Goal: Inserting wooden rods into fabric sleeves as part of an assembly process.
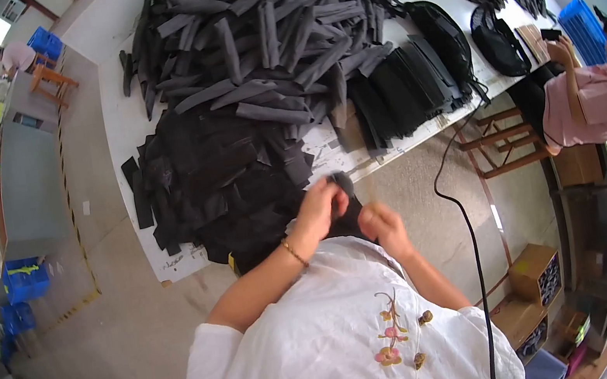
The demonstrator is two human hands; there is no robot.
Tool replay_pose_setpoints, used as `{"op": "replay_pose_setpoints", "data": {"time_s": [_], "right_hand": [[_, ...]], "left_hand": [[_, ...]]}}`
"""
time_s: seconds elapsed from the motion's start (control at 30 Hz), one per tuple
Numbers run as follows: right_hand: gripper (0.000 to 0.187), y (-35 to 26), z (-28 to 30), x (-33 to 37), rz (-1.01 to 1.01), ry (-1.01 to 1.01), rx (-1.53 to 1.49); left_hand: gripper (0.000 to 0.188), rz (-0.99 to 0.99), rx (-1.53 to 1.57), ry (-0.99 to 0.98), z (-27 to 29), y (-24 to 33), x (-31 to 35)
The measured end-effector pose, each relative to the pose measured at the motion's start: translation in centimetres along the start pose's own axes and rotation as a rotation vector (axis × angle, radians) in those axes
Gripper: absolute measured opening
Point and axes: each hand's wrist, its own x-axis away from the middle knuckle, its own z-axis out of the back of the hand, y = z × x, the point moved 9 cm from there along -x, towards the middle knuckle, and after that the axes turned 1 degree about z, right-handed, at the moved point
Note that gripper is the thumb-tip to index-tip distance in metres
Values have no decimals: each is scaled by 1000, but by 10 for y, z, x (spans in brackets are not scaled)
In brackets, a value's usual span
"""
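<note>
Close in front of my body, my left hand (319, 207) is closed on a black fabric piece (342, 182), whose dark end sticks up past the fingers. Beside it on the right, my right hand (382, 225) is curled into a fist at the lower part of the same cloth; its fingertips are smeared by motion. A blurred, pale brown upright strip (347, 132) shows above the hands, too smeared to name. Left of my hands lies a pile of flat black fabric pieces (198, 170) on the white table (325, 147). Behind it rises a large heap of dark grey rolled fabric pieces (249, 33).
Stacked black pieces (406, 88) and a black mesh bag (441, 35) lie along the table's right edge. A black cable (456, 202) hangs at my right. A seated person (588, 96) holds a phone near a wooden stool (496, 141). Cardboard boxes (533, 273) stand lower right.
</note>
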Motion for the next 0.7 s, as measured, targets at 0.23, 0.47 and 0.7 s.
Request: {"op": "replay_pose_setpoints", "data": {"time_s": [0.23, 0.47, 0.7], "right_hand": [[16, 36, 64, -28, 56, 449, -545], [11, 73, 56, -37, 109, 541, -249], [7, 85, 46, -52, 109, 580, -327]], "left_hand": [[14, -544, -1136, 373, -18, 56, -42], [14, 118, -437, 283, -8, 20, -80], [13, -34, -626, 484, -7, 17, -86]]}}
